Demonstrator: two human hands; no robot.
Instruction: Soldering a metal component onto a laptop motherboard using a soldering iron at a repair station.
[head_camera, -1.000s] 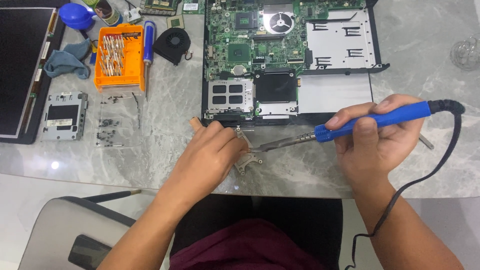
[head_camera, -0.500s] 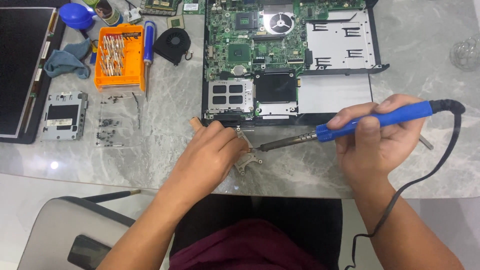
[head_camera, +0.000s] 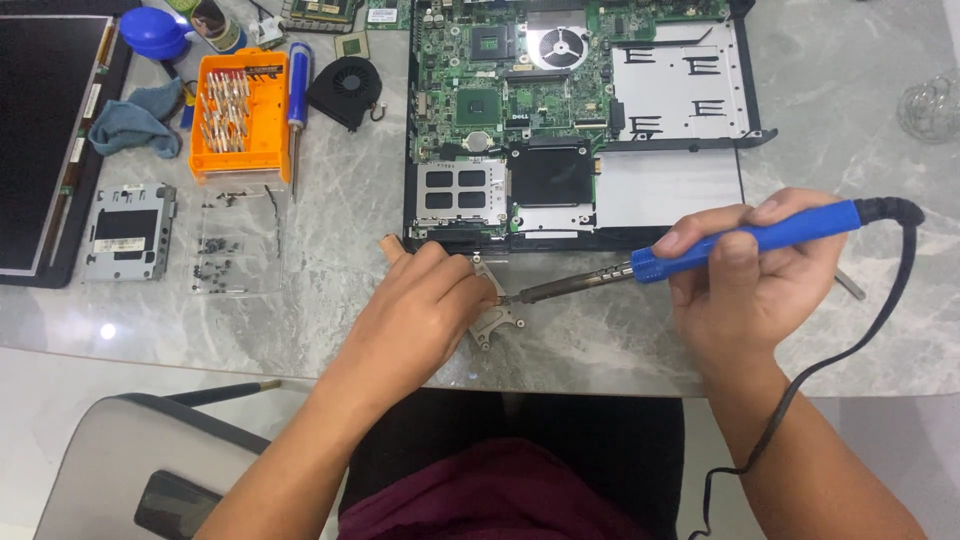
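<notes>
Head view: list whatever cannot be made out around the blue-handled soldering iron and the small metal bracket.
- Small metal bracket: mostly covered by the left hand.
- Blue-handled soldering iron: whether its tip touches the bracket is too small to tell; the right hand hides mid-handle.
- Black cord: cut off by the bottom edge.
- Clear glass object: cut off by the right edge.

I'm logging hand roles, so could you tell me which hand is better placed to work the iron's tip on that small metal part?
Right hand: it grips the soldering iron, whose tip meets the metal part. Left hand steadies it.

free: bare marble table left of hands | blocked: opened laptop just beyond
</notes>
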